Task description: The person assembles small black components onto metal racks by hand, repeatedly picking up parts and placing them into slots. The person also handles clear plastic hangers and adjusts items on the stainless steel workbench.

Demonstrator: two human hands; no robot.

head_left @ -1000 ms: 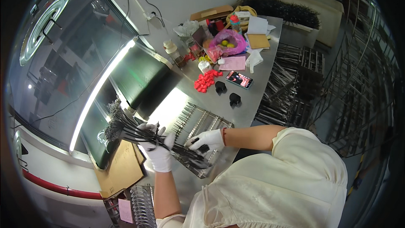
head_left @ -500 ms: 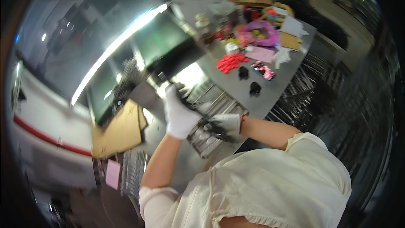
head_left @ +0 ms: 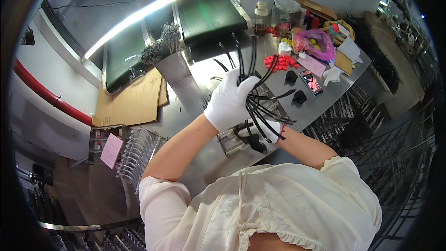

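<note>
My left hand (head_left: pixel 230 100), in a white glove, is closed around a bundle of thin black curved strips (head_left: pixel 253 60) that fan out above and below the fist. My right hand (head_left: pixel 271 129), also gloved with a red cuff, sits just below it among the lower ends of the strips and grips some of them; it is partly hidden by them. Both hands hover over a small metal tray (head_left: pixel 228 142) holding more black pieces, on a steel table (head_left: pixel 186 111).
A pile of small red parts (head_left: pixel 278 61), two black lumps (head_left: pixel 298 96), a phone (head_left: pixel 311 82), a pink bag (head_left: pixel 317 42) and a bottle (head_left: pixel 261 16) crowd the table's far end. Cardboard sheets (head_left: pixel 134 100) lie left, a green belt (head_left: pixel 209 11) runs behind, and wire racks (head_left: pixel 346 116) stand right.
My left hand has lifted the bundle of black strips up from the table's left side to above the tray. My right hand moved in under it. The view swung to the right.
</note>
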